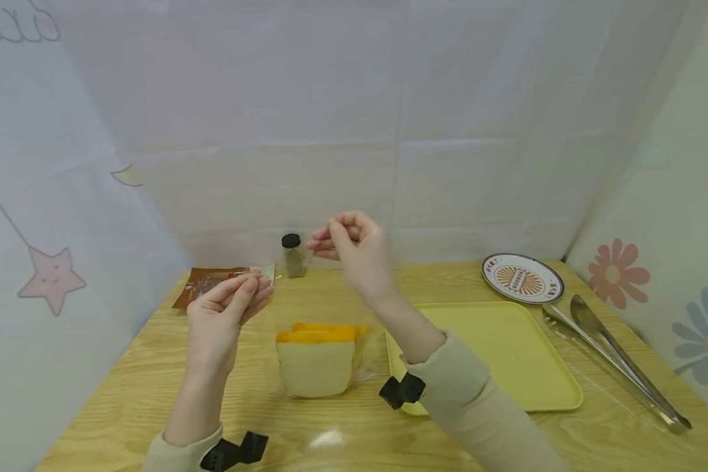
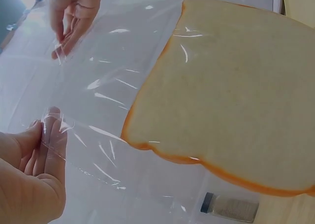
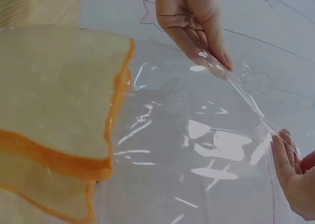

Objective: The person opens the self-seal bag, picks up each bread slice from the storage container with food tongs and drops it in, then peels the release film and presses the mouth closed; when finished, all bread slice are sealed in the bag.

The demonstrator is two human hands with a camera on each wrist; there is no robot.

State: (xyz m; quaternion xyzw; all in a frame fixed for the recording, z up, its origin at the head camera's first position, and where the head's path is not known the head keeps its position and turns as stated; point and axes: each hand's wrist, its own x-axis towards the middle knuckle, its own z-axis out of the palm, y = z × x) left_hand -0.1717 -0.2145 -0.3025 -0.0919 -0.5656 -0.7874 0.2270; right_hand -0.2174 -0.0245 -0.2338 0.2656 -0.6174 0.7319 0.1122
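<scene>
A clear plastic bag [image 2: 103,71] with bread slices [image 1: 316,368] in its lower part hangs between my two hands. My left hand [image 1: 227,311] pinches one side of the bag's mouth between thumb and fingers. Opposite it, my right hand [image 1: 362,252] pinches the other side, a little higher in the head view. The film is nearly invisible from the head, but its glints show in both wrist views. In the right wrist view, two bread slices [image 3: 54,96] with orange crusts lie one against the other. Whether the bag's bottom touches the table cannot be made out.
A yellow tray [image 1: 507,354] lies at the right, partly behind my right forearm. Beyond it are a round patterned plate [image 1: 522,278] and metal tongs [image 1: 619,360]. A black-capped jar [image 1: 294,257] stands at the back, beside a brown packet [image 1: 203,285]. White cloth walls enclose the wooden table [image 1: 136,387].
</scene>
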